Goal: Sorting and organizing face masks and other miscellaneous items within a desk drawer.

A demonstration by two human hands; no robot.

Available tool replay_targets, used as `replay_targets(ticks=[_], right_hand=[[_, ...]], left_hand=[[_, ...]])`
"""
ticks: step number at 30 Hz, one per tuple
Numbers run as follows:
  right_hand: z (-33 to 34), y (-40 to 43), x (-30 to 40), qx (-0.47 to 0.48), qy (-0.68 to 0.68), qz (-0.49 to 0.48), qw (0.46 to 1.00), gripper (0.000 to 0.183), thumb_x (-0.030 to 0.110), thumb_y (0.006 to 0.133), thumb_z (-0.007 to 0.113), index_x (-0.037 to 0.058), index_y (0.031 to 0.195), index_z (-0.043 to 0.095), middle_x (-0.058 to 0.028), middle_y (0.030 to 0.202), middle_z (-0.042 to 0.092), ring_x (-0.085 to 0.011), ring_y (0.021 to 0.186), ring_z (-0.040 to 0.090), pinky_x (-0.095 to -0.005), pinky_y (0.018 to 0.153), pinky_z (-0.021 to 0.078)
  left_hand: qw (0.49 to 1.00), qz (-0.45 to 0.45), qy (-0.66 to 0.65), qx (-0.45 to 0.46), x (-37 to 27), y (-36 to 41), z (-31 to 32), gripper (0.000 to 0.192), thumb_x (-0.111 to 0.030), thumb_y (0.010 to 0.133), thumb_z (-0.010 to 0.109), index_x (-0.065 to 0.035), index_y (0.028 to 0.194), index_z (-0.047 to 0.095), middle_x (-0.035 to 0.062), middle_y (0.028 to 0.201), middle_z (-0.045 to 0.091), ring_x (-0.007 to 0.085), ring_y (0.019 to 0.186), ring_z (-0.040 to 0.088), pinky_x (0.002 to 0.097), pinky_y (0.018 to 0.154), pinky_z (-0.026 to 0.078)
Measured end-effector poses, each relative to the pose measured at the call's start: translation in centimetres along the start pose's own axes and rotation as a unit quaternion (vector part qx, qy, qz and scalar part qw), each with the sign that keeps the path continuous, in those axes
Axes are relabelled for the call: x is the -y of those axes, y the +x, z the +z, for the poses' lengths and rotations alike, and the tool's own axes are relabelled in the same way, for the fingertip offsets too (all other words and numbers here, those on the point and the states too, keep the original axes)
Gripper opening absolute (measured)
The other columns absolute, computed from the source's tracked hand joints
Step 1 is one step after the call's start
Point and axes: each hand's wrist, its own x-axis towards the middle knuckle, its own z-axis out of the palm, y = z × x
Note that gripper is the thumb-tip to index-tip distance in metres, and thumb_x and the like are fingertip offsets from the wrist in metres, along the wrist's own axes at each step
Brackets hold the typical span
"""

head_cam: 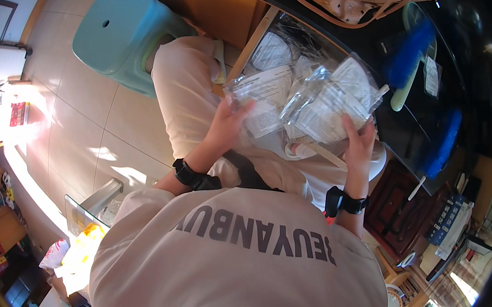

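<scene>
My left hand (230,122) grips a clear plastic packet (265,94) with printed paper inside by its lower left edge. My right hand (359,141) has hold of another clear packet (336,98), whose contents look like a white folded face mask and a printed insert. The two packets are side by side above an open drawer (237,68). Inside the drawer lie more plastic packets, among them one with a white mask-like piece (272,52). The held packets hide part of the drawer. A pale strip (322,155) shows below the right packet.
A black tabletop (376,68) spans the upper right, bearing a tan bag (336,0), blue bristly dusters (443,142) and a pale green handle (400,96). At left, a light blue plastic stool (118,34) stands on the tiled floor (79,116). A glass-topped table (80,212) is at lower left.
</scene>
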Motion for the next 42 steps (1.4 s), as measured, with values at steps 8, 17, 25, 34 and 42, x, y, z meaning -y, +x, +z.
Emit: replay_targets(ticks=[8,17,25,34,42], right_hand=[[2.4,-0.8,-0.6,0.095,0.056,0.057,0.992,0.038,0.010,0.085,0.065,-0.0003,0.118,0.049,-0.0044,0.098,0.062,-0.0081,0.079,0.057,-0.0210,0.063,0.0452],[1.4,-0.9,-0.3,0.162,0.234,0.105,0.953,0.044,0.006,0.087,0.060,-0.0036,0.126,0.042,-0.0127,0.117,0.058,-0.0196,0.106,0.058,-0.0331,0.092,0.0466],[0.3,-2.3,-0.7,0.265,0.411,0.115,0.865,0.046,0.009,0.087,0.059,-0.0016,0.128,0.041,-0.0112,0.116,0.059,-0.0207,0.105,0.058,-0.0341,0.092,0.0468],[2.0,-0.8,-2.7,0.150,0.004,0.100,0.984,0.042,0.004,0.083,0.066,-0.0016,0.121,0.048,-0.0067,0.108,0.061,-0.0118,0.096,0.057,-0.0266,0.084,0.0471],[3.0,-1.0,-1.0,0.157,-0.067,0.056,0.984,0.043,0.003,0.082,0.066,-0.0019,0.121,0.048,-0.0068,0.107,0.061,-0.0124,0.095,0.058,-0.0262,0.084,0.0472]], left_hand=[[0.997,-0.063,-0.009,0.034,1.9,0.5,-0.9,0.027,-0.008,0.093,0.052,0.0008,0.119,0.050,0.0062,0.109,0.061,0.0132,0.098,0.058,0.0267,0.085,0.046],[0.982,-0.157,-0.089,0.055,0.1,-0.3,0.7,0.029,-0.010,0.093,0.053,0.0008,0.120,0.049,0.0065,0.109,0.061,0.0139,0.096,0.060,0.0274,0.083,0.048],[0.976,-0.180,-0.019,0.117,1.5,-0.2,0.2,0.032,-0.009,0.093,0.052,0.0011,0.122,0.050,0.0064,0.110,0.061,0.0127,0.098,0.058,0.0271,0.084,0.046],[0.984,-0.007,0.168,0.058,7.3,0.9,-4.6,0.031,-0.013,0.096,0.043,0.0032,0.121,0.050,0.0128,0.116,0.057,0.0167,0.105,0.054,0.0269,0.090,0.042],[0.988,-0.098,0.023,0.118,-1.6,-0.7,1.8,0.029,-0.015,0.091,0.058,0.0008,0.115,0.054,0.0021,0.103,0.060,0.0078,0.093,0.052,0.0249,0.080,0.043]])
